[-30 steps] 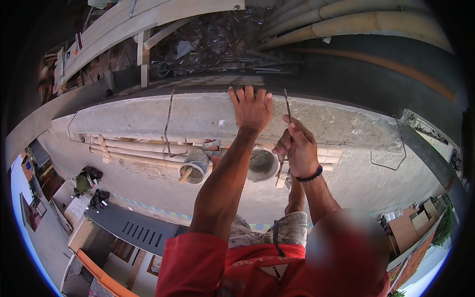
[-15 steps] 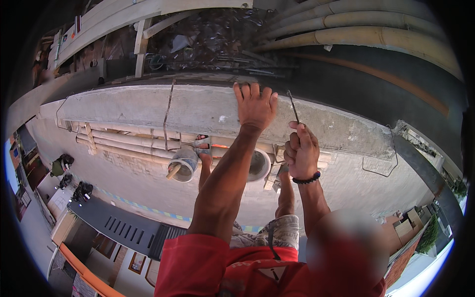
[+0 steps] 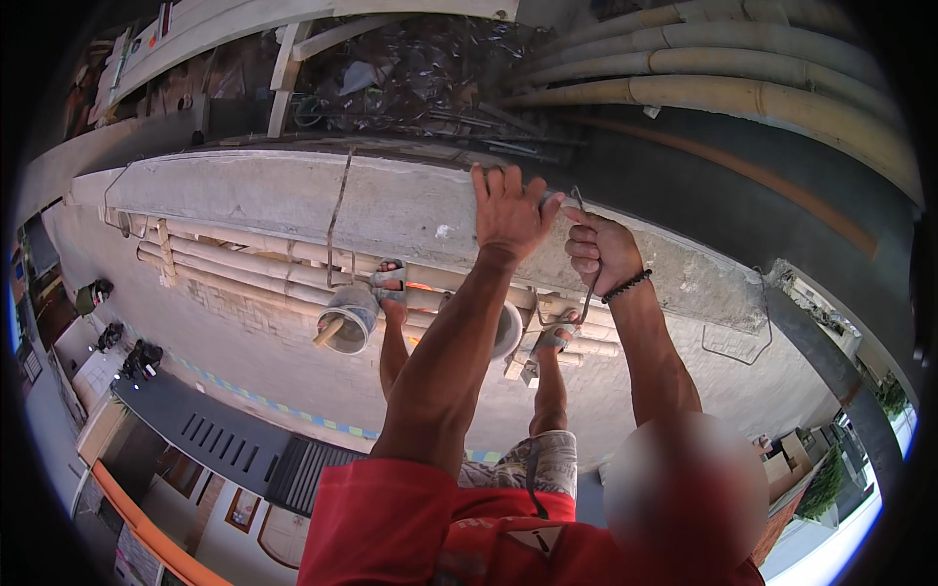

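While on ledge point(image 3: 293, 200), right hand point(image 3: 601, 252) around rod point(image 3: 590, 278).

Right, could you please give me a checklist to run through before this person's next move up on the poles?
1. Left hand flat on the concrete ledge: ok.
2. Right hand closed around the thin metal rod: ok.
3. Rod firmly anchored: cannot tell.
4. Left foot and right foot on the bamboo poles: ok.
5. Safety line: none shows, not ok.
6. Bucket clear of the left foot: cannot tell, it hangs right beside it.
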Demonstrator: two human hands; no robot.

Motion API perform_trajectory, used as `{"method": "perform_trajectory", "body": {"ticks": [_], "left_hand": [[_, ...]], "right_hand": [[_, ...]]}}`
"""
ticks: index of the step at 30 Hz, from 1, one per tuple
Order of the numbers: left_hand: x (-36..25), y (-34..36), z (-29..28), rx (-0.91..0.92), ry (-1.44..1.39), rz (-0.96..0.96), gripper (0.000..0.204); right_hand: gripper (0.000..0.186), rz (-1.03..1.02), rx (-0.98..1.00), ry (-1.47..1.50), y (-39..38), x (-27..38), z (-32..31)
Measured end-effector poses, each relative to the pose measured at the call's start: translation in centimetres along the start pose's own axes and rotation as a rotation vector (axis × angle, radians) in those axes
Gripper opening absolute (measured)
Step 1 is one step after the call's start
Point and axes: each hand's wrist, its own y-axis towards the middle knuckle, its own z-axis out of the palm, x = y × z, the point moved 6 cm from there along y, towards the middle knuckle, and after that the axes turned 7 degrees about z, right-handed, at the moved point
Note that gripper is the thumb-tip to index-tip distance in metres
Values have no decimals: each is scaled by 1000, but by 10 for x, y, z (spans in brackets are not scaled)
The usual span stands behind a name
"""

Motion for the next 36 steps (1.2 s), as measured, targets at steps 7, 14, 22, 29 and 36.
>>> {"method": "perform_trajectory", "body": {"ticks": [7, 14, 22, 29, 36], "left_hand": [[2, -2, 2, -45, -16, -1, 33], [1, -2, 3, -55, -4, 13, 32], [0, 0, 3, 12, -23, -6, 32], [4, -2, 1, -75, -39, 26, 32], [4, -1, 2, 26, -53, 1, 35]], "right_hand": [[11, -66, -103, -22, -5, -1, -1], [10, -109, -92, -75, -5, -1, -2], [16, -115, -259, -474, 0, 25, -16], [34, -1354, -498, -1503, -41, 40, 10], [30, -864, -287, -399, -26, -38, -66]]}}
